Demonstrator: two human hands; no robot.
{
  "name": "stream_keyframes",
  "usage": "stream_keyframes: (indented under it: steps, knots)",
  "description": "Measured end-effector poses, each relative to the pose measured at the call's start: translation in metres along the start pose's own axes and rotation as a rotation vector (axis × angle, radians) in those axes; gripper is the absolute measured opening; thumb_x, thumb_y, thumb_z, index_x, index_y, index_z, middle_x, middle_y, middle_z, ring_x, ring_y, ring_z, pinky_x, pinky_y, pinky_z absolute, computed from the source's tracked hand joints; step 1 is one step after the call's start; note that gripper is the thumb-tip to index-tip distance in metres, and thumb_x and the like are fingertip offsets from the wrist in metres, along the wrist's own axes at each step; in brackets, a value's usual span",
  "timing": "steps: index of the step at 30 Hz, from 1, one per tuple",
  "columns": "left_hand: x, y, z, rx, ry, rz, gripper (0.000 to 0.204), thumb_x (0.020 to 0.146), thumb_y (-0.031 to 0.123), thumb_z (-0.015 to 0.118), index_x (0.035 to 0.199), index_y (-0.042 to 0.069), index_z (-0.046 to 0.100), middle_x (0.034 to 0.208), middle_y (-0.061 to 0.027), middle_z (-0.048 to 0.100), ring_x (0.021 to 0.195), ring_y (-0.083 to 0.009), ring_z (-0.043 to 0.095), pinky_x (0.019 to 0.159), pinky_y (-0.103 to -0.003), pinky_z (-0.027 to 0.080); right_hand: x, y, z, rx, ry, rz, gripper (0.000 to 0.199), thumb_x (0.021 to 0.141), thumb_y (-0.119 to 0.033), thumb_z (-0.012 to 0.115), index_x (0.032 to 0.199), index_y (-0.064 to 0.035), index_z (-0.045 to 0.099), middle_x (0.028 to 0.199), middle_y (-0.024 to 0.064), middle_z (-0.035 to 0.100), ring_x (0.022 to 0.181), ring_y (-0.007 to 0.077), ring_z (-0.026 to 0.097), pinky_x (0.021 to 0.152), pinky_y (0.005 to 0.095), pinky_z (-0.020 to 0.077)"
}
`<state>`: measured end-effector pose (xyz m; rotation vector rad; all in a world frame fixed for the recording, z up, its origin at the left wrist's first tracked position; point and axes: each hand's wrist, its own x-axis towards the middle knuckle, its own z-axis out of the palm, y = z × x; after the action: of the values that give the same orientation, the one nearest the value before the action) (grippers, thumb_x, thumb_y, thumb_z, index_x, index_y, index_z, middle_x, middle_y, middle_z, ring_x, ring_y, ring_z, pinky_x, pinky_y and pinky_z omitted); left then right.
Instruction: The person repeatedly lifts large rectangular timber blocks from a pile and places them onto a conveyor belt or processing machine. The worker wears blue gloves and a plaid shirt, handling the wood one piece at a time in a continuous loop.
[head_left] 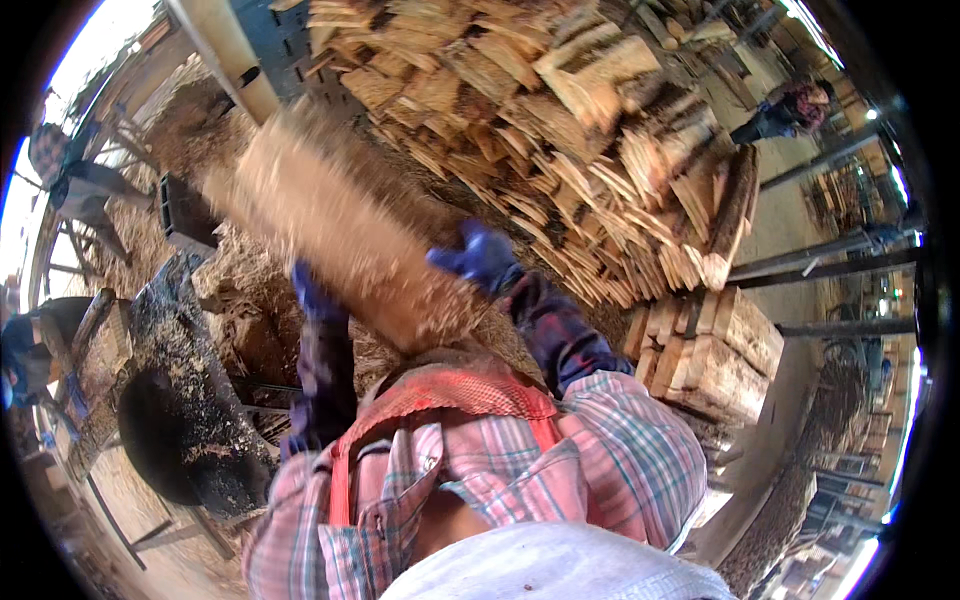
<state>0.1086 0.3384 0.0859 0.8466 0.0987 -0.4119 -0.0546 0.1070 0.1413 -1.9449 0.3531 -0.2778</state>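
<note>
A broad, rough wood slab [350,225], pale brown and smeared by motion, is raised at a slant in front of my body. My left hand [318,292], in a blue-purple glove, grips its left edge; the slab hides part of the fingers. On the opposite edge, my right hand [478,260] in a matching glove clasps the slab near its closer end, thumb and fingers partly showing. Close by on the left is a dark machine cover [195,430] sprinkled with sawdust. Beyond my right hand rises a big heap of split wood pieces [520,130].
Stacked thick timbers [715,370] stand to the right, near metal rails [835,255]. Sawdust and shavings [195,125] lie at the far left around a dark metal beam [187,215]. Two people [85,190] [50,345] are at the left; another person [790,110] is at the far right.
</note>
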Motion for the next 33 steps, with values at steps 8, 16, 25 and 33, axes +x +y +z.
stream_keyframes:
  steps: [8, 16, 25, 33]
  knots:
    - [0.128, -0.09, 0.365, 0.457, -1.019, -0.093, 0.041, 0.084, 0.029, 0.058, 0.115, 0.004, 0.053, 0.115, -0.0121, 0.055, 0.103, -0.023, 0.054, 0.091, -0.035, 0.042, 0.032, 0.054, -0.261, -0.29, 0.651, -0.297, 0.031, 0.09, -0.016, 0.047, 0.114, 0.001, 0.056, 0.116, 0.0089, 0.059, 0.106, 0.0155, 0.053, 0.093, 0.0277, 0.04]
    - [0.065, -0.088, 0.129, 0.274, -0.796, -0.379, 0.046, 0.088, 0.033, 0.053, 0.123, 0.005, 0.045, 0.117, -0.0102, 0.053, 0.105, -0.0231, 0.053, 0.088, -0.039, 0.045, 0.057, 0.192, -0.182, 1.065, 0.612, 0.338, 0.041, 0.084, -0.035, 0.054, 0.111, -0.0045, 0.054, 0.101, 0.0139, 0.056, 0.081, 0.0249, 0.057, 0.064, 0.0333, 0.0479]
    - [-0.032, 0.062, -0.216, -0.029, 0.155, -0.23, 0.041, 0.081, 0.042, 0.061, 0.106, 0.01, 0.057, 0.087, -0.0051, 0.062, 0.073, -0.0154, 0.058, 0.063, -0.029, 0.047, 0.186, -0.065, 0.381, 0.012, -0.497, -0.774, 0.045, 0.081, -0.021, 0.064, 0.114, 0.005, 0.049, 0.11, 0.0187, 0.053, 0.102, 0.0269, 0.052, 0.085, 0.0359, 0.0436]
    - [-0.032, 0.106, -0.27, -0.475, 0.289, -0.046, 0.045, 0.087, 0.039, 0.051, 0.12, 0.008, 0.048, 0.12, -0.0134, 0.053, 0.11, -0.0289, 0.05, 0.097, -0.041, 0.036, 0.378, -0.031, 0.591, -0.363, -0.603, -0.533, 0.069, 0.076, -0.045, 0.063, 0.119, 0.0054, 0.043, 0.122, 0.0253, 0.043, 0.116, 0.0363, 0.041, 0.098, 0.0429, 0.036]
